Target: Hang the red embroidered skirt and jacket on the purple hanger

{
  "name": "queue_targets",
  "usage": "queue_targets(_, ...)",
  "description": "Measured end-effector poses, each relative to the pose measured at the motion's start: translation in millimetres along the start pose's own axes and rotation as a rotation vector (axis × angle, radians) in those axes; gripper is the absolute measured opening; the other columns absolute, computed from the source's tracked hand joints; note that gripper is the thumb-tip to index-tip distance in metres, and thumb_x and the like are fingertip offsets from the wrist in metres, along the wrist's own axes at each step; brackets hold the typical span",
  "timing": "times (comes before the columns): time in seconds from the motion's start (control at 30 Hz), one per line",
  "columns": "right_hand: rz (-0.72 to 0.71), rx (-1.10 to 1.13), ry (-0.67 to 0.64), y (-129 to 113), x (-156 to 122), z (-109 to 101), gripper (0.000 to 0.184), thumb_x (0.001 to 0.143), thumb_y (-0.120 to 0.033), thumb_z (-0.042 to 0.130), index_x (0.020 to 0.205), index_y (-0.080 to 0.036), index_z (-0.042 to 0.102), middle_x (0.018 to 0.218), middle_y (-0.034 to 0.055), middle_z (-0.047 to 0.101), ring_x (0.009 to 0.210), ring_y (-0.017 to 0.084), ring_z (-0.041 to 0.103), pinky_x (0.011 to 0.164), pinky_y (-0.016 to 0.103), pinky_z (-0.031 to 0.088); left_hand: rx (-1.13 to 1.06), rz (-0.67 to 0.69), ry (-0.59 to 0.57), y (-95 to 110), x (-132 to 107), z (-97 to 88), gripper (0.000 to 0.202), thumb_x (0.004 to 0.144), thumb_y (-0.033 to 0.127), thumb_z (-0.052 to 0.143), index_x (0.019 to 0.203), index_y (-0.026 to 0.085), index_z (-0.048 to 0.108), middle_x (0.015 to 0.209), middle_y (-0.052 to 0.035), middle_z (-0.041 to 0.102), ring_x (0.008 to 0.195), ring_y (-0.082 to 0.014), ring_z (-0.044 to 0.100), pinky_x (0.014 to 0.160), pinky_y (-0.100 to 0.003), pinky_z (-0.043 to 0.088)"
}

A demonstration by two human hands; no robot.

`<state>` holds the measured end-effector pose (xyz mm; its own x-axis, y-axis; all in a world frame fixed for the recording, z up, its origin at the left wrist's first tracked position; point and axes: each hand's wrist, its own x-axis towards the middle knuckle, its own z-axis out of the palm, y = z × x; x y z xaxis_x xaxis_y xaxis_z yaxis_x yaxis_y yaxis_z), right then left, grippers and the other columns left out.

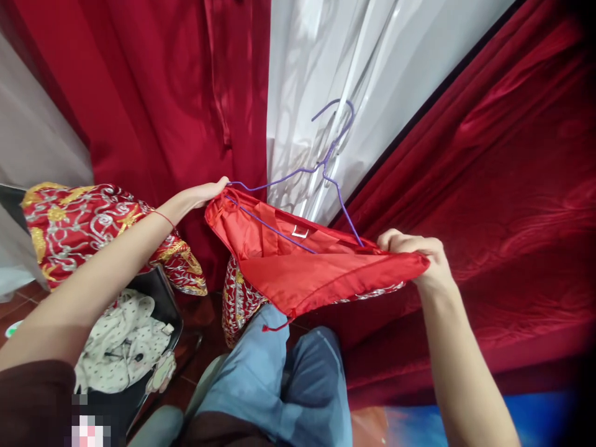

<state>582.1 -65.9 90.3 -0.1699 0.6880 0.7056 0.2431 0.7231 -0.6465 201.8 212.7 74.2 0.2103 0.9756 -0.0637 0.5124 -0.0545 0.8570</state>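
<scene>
A red satin-lined garment (298, 273) with silver and gold embroidery on its outer side is stretched between my hands. At its left end, my left hand (209, 191) is closed on the fabric edge beside the end of a purple wire hanger (279, 178). My right hand (421, 251) grips the opposite end of the garment, fingers wrapped over the cloth. The hanger's lower part lies inside the garment's opening, and its hook points up, free of any rail. A white label (300, 232) shows on the lining. From the lower edge dangles a thin red cord (277, 326).
To the left, an embroidered red-and-gold cloth (93, 217) drapes over a dark chair (171, 316). A white dotted garment (128, 347) lies on its seat. Red curtains (172, 93) and white drapes (298, 68) hang ahead, with more red velvet (503, 205) on the right.
</scene>
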Motion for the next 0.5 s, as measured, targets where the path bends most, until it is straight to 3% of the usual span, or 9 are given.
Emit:
queue_targets(0.07, -0.030, 0.107, -0.013, 0, 6, 5, 0.048, 0.076, -0.050, 0.073, 0.042, -0.020, 0.057, 0.036, -0.0022, 0.040, 0.044, 0.013, 0.043, 0.056, 0.035, 0.042, -0.010, -0.036, -0.021, -1, 1, 1.3, 0.048, 0.089, 0.055, 0.044, 0.085, 0.017, 0.073, 0.086, -0.0112, 0.077, 0.088, -0.0252, 0.074, 0.081, -0.029, 0.057)
queue_targets(0.17, -0.050, 0.194, 0.095, 5, 12, 13, 0.065, 0.075, -0.054, 0.072, 0.031, -0.018, 0.038, 0.030, -0.0037, 0.028, 0.037, 0.009, 0.033, 0.054, 0.034, 0.037, -0.014, -0.027, -0.024, -4, 1, 3.0, 0.050, 0.089, 0.056, 0.043, 0.084, 0.017, 0.073, 0.083, -0.0109, 0.077, 0.089, -0.0253, 0.074, 0.081, -0.029, 0.057)
queue_targets(0.33, 0.048, 0.149, 0.427, 15, 10, 7, 0.061, 0.053, -0.050, 0.085, 0.038, -0.019, 0.035, 0.042, -0.0041, 0.032, 0.048, 0.012, 0.039, 0.062, 0.035, 0.042, -0.014, 0.041, 0.003, -6, -1, 8.3, 0.052, 0.089, 0.056, 0.042, 0.082, 0.015, 0.073, 0.084, -0.0115, 0.077, 0.089, -0.0254, 0.073, 0.081, -0.028, 0.056)
queue_targets(0.43, 0.123, 0.114, 0.544, 17, 9, -1, 0.057, 0.053, -0.050, 0.082, 0.045, -0.021, 0.034, 0.049, -0.0041, 0.036, 0.052, 0.012, 0.039, 0.065, 0.035, 0.045, 0.007, 0.059, 0.028, -7, 0, 11.2, 0.050, 0.088, 0.055, 0.044, 0.082, 0.016, 0.074, 0.083, -0.0109, 0.077, 0.088, -0.0264, 0.074, 0.078, -0.028, 0.056)
queue_targets(0.5, 0.187, -0.032, 0.569, 16, 10, -6, 0.044, 0.056, -0.046, 0.078, 0.048, -0.023, 0.041, 0.052, -0.0031, 0.044, 0.051, 0.012, 0.039, 0.061, 0.033, 0.042, 0.027, 0.068, 0.043, -8, 1, 12.2, 0.051, 0.087, 0.056, 0.044, 0.083, 0.016, 0.075, 0.083, -0.0107, 0.077, 0.089, -0.0269, 0.074, 0.078, -0.028, 0.056)
